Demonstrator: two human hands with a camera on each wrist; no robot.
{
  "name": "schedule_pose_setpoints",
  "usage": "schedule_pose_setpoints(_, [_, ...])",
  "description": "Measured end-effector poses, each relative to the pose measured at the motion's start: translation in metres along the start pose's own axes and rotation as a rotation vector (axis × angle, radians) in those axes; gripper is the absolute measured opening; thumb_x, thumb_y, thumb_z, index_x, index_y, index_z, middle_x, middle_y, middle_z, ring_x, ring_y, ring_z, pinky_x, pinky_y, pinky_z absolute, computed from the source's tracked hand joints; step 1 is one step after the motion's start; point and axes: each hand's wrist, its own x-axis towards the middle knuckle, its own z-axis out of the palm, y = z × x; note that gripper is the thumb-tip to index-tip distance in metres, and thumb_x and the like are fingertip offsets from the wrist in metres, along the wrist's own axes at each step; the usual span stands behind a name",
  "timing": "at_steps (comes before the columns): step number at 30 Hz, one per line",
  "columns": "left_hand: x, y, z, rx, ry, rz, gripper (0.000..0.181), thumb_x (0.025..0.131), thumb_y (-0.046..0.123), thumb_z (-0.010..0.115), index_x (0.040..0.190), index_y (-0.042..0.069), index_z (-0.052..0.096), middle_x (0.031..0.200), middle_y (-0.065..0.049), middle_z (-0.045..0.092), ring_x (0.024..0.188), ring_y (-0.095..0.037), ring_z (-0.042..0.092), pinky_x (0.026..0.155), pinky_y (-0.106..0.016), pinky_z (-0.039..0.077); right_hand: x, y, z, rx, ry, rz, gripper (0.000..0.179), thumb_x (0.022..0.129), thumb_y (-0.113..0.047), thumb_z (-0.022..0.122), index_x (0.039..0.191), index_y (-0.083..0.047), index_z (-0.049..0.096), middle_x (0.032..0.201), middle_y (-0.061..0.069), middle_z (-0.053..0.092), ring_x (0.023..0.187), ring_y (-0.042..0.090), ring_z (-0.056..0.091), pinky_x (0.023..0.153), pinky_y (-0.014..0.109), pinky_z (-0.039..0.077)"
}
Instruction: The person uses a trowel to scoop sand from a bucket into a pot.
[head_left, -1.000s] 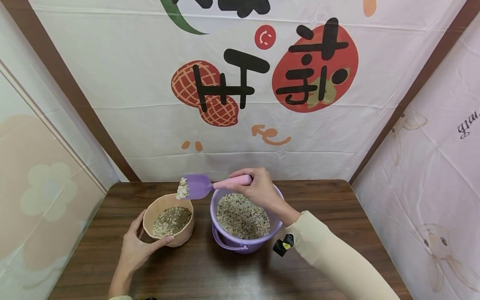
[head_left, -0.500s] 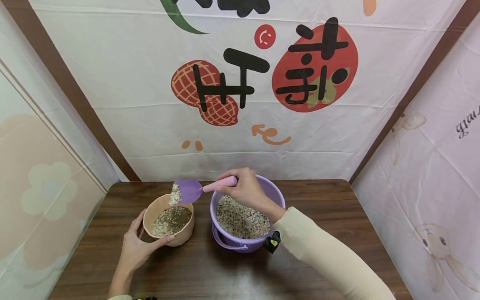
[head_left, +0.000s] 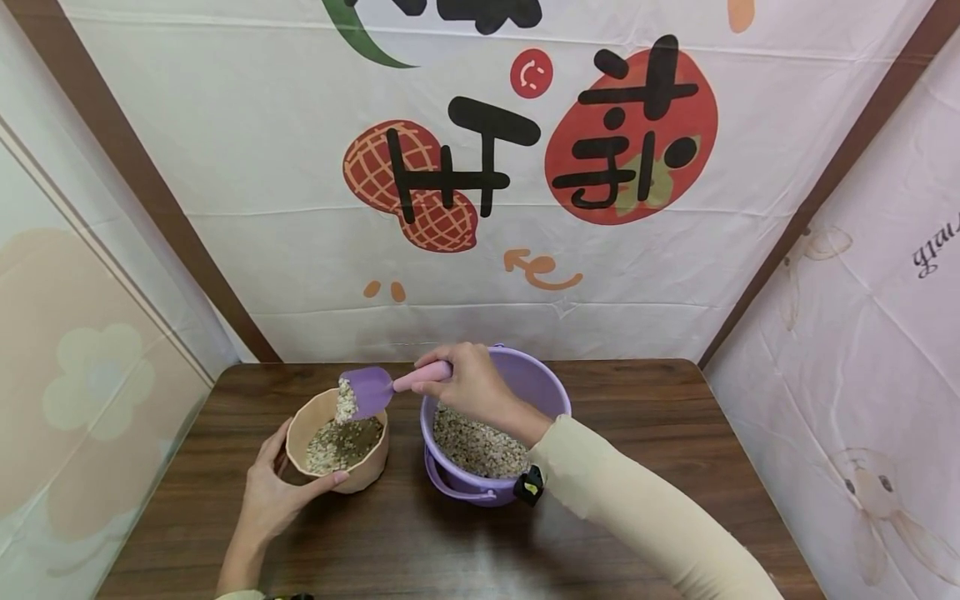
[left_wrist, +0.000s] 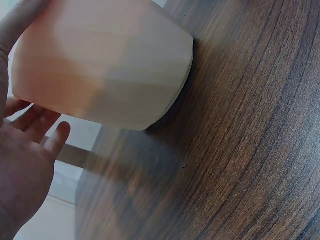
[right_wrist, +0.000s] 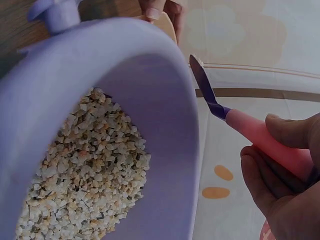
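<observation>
My right hand (head_left: 471, 382) grips the pink handle of a small shovel (head_left: 372, 392). Light gravel (head_left: 347, 401) lies at the front of its purple blade, which is over the far rim of a peach-coloured pot (head_left: 373, 471). Inside the pot, pale gravel (head_left: 327, 450) partly covers a darker layer. My left hand (head_left: 272, 500) holds the pot from the left, thumb along its near side; in the left wrist view the fingers (left_wrist: 57, 137) are beside its wall. Below my right forearm stands a purple bucket (right_wrist: 170, 150) holding multicoloured gravel (right_wrist: 90, 175).
The bucket's handle (head_left: 459, 495) hangs down at its near side. Both containers stand on a dark wooden table (head_left: 637, 417). A printed white cloth (head_left: 300, 250) hangs just behind the table, with more cloth panels at both sides.
My right hand has moved left and slightly down, bringing the shovel's blade from beside the pot's far rim to over it. My left hand and the pot have stayed in place.
</observation>
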Motion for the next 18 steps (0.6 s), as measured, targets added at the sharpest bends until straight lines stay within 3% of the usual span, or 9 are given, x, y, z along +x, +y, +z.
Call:
schedule_pose_setpoints(7, [0.0004,-0.0014,0.0,0.009,-0.009,-0.003,0.118,0.067,0.012,0.097,0.16,0.001,0.024,0.154,-0.028,0.033,0.142,-0.042,0.035,0.098,0.003,0.025,-0.0014,-0.0027,0.0069,-0.098,-0.045,-0.119,0.02,0.088,-0.012,0.082,0.106,-0.007,0.078,0.1,0.002,0.078,0.072,0.006,0.06,0.063,0.018,0.048])
schedule_pose_setpoints(14, [-0.0002,-0.0003,0.0002,0.009,-0.006,-0.003,0.117,0.068,0.014,0.096,0.16,0.0,0.024,0.153,-0.028,0.033,0.141,-0.043,0.035,0.098,0.003,0.026,-0.0035,-0.0026,0.0106,-0.209,-0.052,-0.346,0.016,0.09,-0.009,0.078,0.106,-0.006,0.076,0.099,0.003,0.077,0.082,0.011,0.068,0.068,0.017,0.052])
schedule_pose_setpoints(18, [-0.0006,0.0003,0.0004,0.006,-0.005,-0.003,0.117,0.068,0.014,0.096,0.159,0.0,0.025,0.153,-0.027,0.034,0.141,-0.042,0.035,0.098,0.003,0.026,-0.0054,-0.003,0.0106,-0.241,-0.049,-0.392,0.016,0.092,-0.01,0.077,0.107,-0.006,0.075,0.1,0.002,0.076,0.087,0.012,0.07,0.074,0.017,0.054])
